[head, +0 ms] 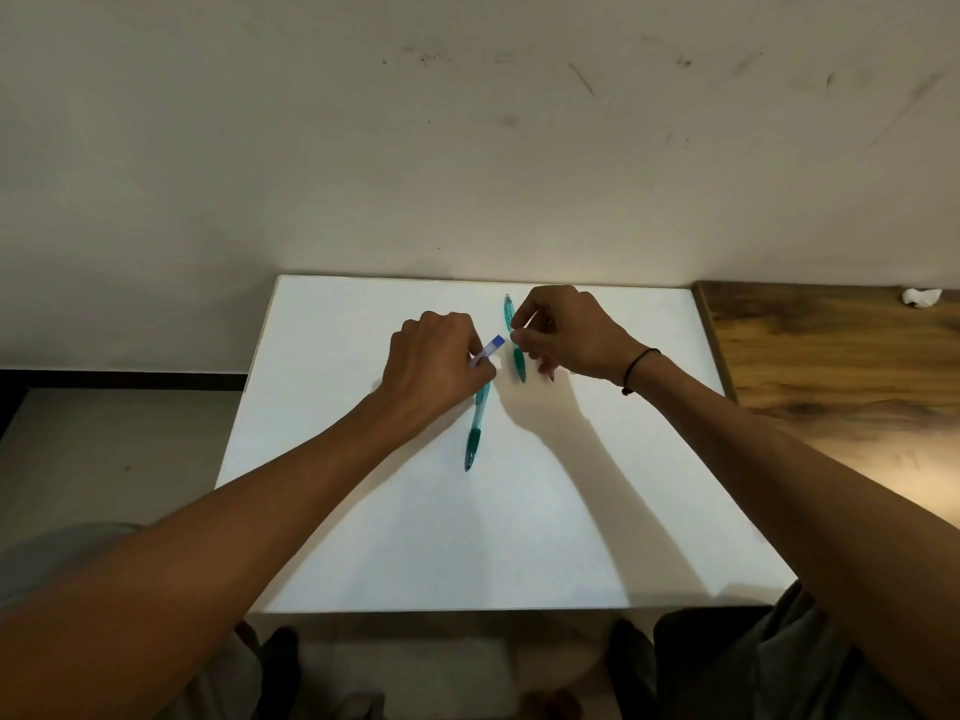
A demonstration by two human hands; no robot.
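Two teal see-through pens lie on the white table (363, 511). One pen (475, 433) runs from under my left hand toward me. The other pen (518, 363) lies farther back, partly behind my right hand's fingers. My left hand (434, 363) grips a white stick-like piece with a blue end (493, 345), which points up and to the right. My right hand (569, 335), with a black band on its wrist, has its fingers curled and pinches a thin pale piece (530, 322) just right of that blue end. A small red bit (550, 376) shows under the right hand.
A brown wooden table (831, 366) joins the white one on the right, with a crumpled white scrap (922, 296) at its back edge. A scuffed wall (467, 148) stands right behind both tables. The floor (104, 449) lies to the left, and my knees are below the front edge.
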